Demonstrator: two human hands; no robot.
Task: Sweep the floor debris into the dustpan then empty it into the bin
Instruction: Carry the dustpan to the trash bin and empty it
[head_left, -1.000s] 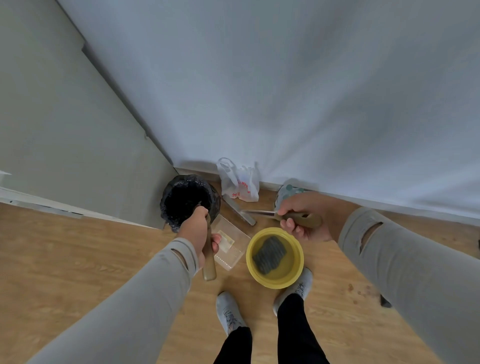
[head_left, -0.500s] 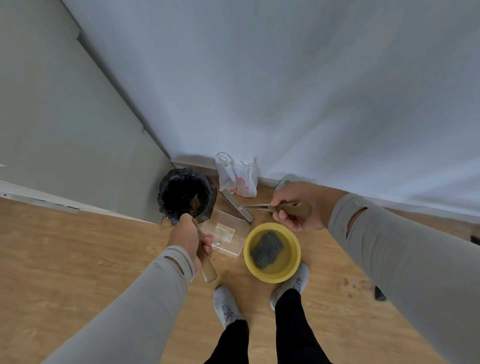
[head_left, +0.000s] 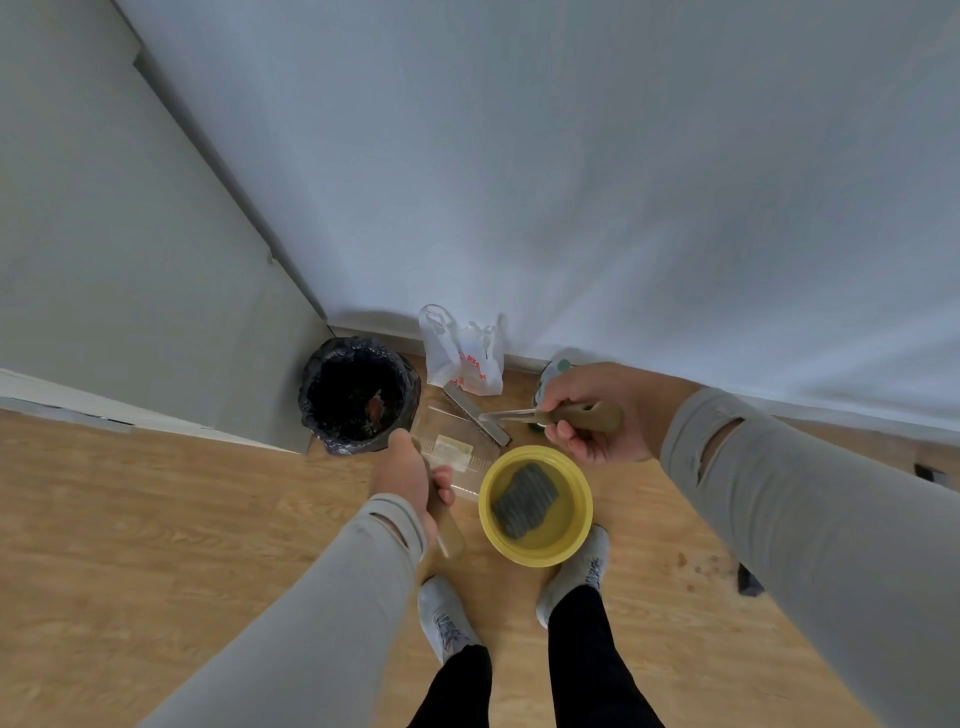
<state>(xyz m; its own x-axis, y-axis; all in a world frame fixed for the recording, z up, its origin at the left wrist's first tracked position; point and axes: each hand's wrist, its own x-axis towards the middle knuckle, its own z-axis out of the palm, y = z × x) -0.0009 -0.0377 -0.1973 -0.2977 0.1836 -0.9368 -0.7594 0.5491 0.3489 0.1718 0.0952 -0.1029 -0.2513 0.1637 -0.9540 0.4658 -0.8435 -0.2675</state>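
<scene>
The red print on the white plastic bag (head_left: 465, 358) against the wall was too blurred for you to read. Your left hand (head_left: 410, 475) gripped the clear dustpan (head_left: 457, 449) by its handle just beside the black-lined bin (head_left: 358, 395), and your right hand (head_left: 597, 410) clasped the brush (head_left: 550, 415). A yellow bowl (head_left: 535, 506) holding a dark pad stood by your shoes.

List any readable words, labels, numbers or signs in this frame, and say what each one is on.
Nothing here can be read.
White plastic bag by the wall: red print, too blurred to read.
Clear dustpan held by the left hand: pale sticker, text too small to read.
Green-patterned item behind the right hand: mostly hidden, nothing legible.
</scene>
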